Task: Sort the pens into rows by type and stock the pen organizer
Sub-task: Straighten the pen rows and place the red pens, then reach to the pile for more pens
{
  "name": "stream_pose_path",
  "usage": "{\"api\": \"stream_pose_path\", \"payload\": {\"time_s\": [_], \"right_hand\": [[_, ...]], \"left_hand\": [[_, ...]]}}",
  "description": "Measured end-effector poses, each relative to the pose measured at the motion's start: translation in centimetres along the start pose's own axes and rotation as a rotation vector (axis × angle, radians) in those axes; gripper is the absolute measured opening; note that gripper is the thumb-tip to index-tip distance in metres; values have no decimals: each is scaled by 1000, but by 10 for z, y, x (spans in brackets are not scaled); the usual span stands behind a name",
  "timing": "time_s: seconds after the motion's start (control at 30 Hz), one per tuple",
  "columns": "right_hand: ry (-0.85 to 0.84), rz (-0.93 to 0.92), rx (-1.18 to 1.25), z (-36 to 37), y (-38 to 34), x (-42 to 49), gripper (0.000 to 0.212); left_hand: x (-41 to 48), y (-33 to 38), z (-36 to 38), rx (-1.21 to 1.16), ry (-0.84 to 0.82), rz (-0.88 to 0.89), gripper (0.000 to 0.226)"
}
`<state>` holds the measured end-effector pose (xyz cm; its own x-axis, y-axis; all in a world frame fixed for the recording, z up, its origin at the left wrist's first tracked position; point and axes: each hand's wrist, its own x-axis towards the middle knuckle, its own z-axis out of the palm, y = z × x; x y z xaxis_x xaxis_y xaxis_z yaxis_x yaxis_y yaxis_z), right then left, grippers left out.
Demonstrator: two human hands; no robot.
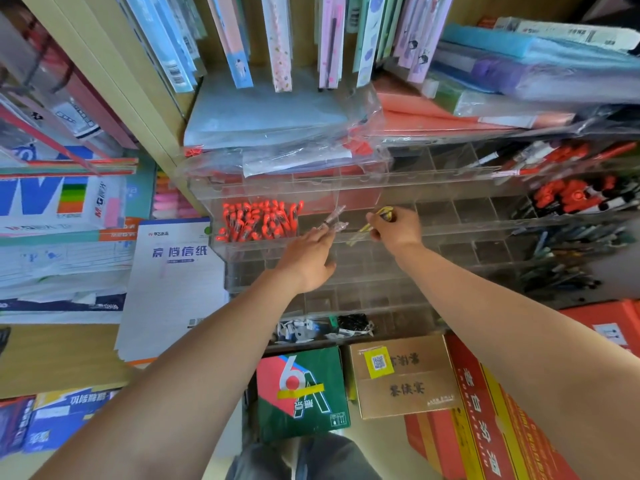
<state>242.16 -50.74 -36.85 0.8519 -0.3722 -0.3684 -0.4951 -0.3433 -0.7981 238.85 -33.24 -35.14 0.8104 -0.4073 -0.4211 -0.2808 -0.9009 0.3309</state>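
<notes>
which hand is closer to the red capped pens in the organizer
Left. The left hand is just right of the red-capped pens; the right hand is farther right.

Both hands reach into the clear pen organizer (453,221) on the shelf. The left hand (308,258) pinches a clear pen (333,218) at its fingertips just beside a compartment of red-capped pens (259,221), and the right hand (398,228) grips a yellow pen (362,233) near it.
</notes>
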Motion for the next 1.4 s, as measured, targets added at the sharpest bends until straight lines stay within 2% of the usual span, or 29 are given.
{"api": "stream_pose_path", "payload": {"time_s": [0.23,0.4,0.5,0.6,0.77,0.9,1.17,1.27,1.4], "right_hand": [[5,12,49,-10,1,-10,31],[124,-40,-41,-12,7,-33,51],[190,-71,-18,-4,8,-56,31],[132,-163,-34,23,-2,-88,14],[-87,-310,-90,112,-22,-157,13],[-239,-412,-138,208,-40,-228,9],[-534,-371,-173,432,-57,-373,12],[-660,-354,-280,504,-56,-413,13],[-760,-341,-398,584,-47,-442,10]], "left_hand": [[-3,1,0,-28,23,3,64],[-16,-7,2,-48,211,2,47],[-33,-19,1,-109,290,6,33],[-60,-40,-3,-178,348,-7,21],[-135,-109,1,-242,460,-88,9],[-218,-198,17,-244,511,-213,16],[-399,-407,72,-331,389,-412,23],[-445,-480,101,-388,316,-509,19],[-490,-555,135,-489,317,-656,18]]}}
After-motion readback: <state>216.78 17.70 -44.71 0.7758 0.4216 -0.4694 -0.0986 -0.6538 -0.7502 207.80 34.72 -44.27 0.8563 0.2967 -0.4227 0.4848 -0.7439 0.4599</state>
